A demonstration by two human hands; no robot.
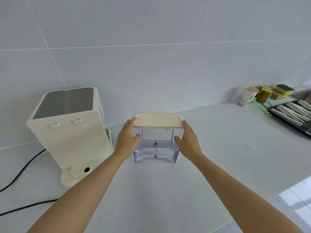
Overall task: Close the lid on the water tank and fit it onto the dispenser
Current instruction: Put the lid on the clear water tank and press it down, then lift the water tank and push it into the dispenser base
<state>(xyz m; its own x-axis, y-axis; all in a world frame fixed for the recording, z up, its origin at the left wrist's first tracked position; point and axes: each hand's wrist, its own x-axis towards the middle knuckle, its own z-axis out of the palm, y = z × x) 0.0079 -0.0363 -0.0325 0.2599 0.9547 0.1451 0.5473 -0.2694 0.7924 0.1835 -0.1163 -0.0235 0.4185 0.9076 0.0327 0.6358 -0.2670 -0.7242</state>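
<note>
At twelve o'clock from the person, in the middle of the pale tabletop (pixel 218 148), stands the clear water tank (pixel 155 145), upright, with its cream lid (pixel 158 121) lying flat across the top. Both hands press against it from either side. The left hand (pixel 127 138) lies against the tank's nine o'clock wall, fingers reaching up to the lid's edge and thumb curled round the front. The right hand (pixel 189 140) mirrors it at three o'clock. Each grip is half-curled and flat against the tank, clasping it between the palms rather than closing round anything.

The lid looks seated, so I judge the closing step done or nearly so; whether it has clicked fully home I cannot tell. The tank seems empty or close to it.

Over at ten o'clock sits the cream dispenser (pixel 70 132), well apart from the tank, its rear face turned this way with two small clips near the top and a round socket in the foot. A black cord (pixel 21 174) trails off at eight o'clock.

What is left, as I see it, is the lift, the carry across, and setting the tank down onto that foot.
</note>
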